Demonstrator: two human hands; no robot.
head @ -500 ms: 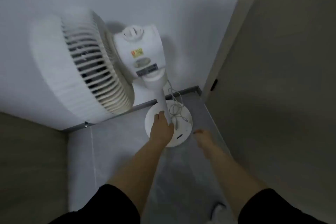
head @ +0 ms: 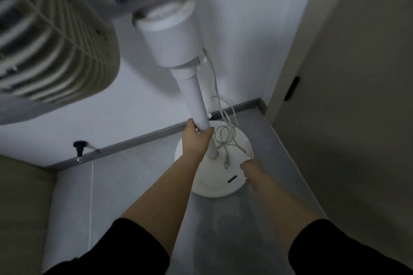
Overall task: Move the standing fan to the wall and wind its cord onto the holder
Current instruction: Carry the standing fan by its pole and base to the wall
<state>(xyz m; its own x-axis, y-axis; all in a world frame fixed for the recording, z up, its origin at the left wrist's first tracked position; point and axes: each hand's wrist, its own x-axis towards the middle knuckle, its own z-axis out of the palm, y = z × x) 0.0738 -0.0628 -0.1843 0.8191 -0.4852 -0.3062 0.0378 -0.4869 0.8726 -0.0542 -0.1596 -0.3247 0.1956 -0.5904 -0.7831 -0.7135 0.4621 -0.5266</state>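
A: Gripping anything, those hands?

B: Head view: the left hand (head: 196,138) is wrapped round the slim white pole (head: 196,100) of the white plastic standing fan (head: 169,40), just above its round white base (head: 237,183), which sits close to the pale wall (head: 245,29).

A: And the right hand (head: 250,169)?

B: It's low over the base's near-right rim, fingers pointing down. Blur hides whether it pinches anything. The thin white cord (head: 225,138) lies in loose loops on the base, just beyond those fingers, and runs up alongside the pole. The right hand is nearer, so I'd judge it should do the gathering.
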